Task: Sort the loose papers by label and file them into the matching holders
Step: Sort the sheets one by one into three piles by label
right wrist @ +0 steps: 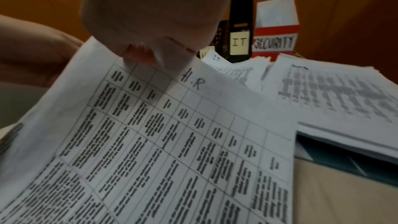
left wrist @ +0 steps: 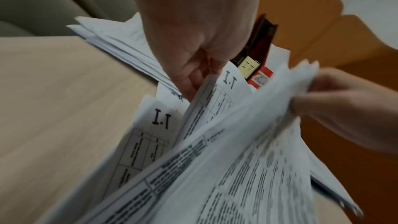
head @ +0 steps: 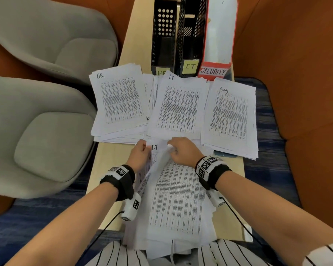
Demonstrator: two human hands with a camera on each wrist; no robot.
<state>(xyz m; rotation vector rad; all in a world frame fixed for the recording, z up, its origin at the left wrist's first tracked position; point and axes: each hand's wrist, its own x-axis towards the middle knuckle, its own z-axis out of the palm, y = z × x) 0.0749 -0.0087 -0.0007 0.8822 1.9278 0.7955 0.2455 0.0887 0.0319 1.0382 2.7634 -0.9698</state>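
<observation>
An unsorted stack of printed sheets (head: 177,198) lies on the table in front of me. My left hand (head: 143,148) pinches the top edge of a sheet marked I.T (left wrist: 228,77); a second I.T sheet (left wrist: 161,118) lies under it. My right hand (head: 172,148) pinches and lifts the top edge of a sheet marked H.R (right wrist: 193,81). Beyond my hands lie three sorted piles: HR (head: 119,100), I.T (head: 178,108) and Security (head: 230,116). Behind them stand a black HR holder (head: 162,35), a black IT holder (head: 190,35) and a red SECURITY holder (head: 217,35).
Two grey chairs (head: 46,112) stand left of the narrow wooden table (head: 108,169). An orange partition (head: 296,54) closes the right side. A dark blue folder (head: 224,153) pokes out from under the Security pile. Blue carpet shows on both sides.
</observation>
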